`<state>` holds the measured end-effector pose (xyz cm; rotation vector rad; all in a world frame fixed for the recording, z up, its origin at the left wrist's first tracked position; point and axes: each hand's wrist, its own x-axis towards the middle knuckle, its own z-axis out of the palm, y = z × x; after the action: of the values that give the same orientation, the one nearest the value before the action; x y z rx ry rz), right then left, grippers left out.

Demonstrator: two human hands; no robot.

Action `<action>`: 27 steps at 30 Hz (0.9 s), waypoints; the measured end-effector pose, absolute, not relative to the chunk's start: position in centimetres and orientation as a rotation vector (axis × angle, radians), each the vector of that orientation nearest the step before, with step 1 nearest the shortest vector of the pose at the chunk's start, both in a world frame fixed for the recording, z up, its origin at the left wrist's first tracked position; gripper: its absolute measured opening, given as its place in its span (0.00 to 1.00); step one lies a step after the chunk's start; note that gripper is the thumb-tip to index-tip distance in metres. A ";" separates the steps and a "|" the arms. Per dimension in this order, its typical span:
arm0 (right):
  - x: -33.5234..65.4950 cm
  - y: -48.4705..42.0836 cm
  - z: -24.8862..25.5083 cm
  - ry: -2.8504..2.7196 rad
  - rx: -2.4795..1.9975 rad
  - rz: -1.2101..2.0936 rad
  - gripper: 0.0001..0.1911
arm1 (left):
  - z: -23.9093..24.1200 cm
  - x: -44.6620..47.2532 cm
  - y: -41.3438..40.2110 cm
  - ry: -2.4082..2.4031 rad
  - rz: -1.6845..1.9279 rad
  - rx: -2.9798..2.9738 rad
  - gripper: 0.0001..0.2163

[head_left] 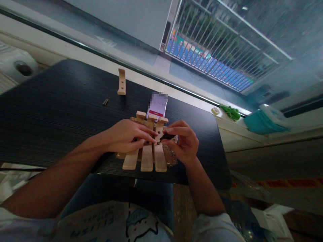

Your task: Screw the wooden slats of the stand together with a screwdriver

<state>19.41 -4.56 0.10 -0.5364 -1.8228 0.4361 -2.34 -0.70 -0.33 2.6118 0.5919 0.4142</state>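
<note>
Three pale wooden slats [147, 158] with raised ends lie side by side on the dark table [50, 111], near its front edge. My left hand [126, 136] rests flat across the slats, fingers stretched toward the rightmost one. My right hand [183, 143] is curled beside that slat and pinches a small dark tool [166, 136] against it. A clear plastic bag [171, 156] lies under the right hand. A phone [156, 107] leans just behind the slats.
A separate wooden piece [121, 82] stands at the table's far side, with a small dark screw-like part [105, 102] near it. Beyond the right edge of the table sit a teal container [262, 122] and a green cloth [230, 112] on a ledge.
</note>
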 end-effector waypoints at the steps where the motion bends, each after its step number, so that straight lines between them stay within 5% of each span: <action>1: 19.5 -4.5 0.2 -1.837 -0.527 0.454 0.19 | -0.4 -2.4 -0.7 0.587 0.422 2.613 0.19; 11: 20.7 -5.3 0.5 -1.849 -0.594 0.930 0.17 | -0.4 -2.4 -0.7 0.583 0.449 2.626 0.19; 27: 20.8 -4.8 -0.2 -1.816 -0.586 0.703 0.21 | -0.2 -2.3 -0.8 0.608 0.415 2.640 0.20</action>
<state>20.79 -4.77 -0.23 -0.5861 -1.8163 0.7027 -2.33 -0.81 -0.21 2.6400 0.6082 0.4150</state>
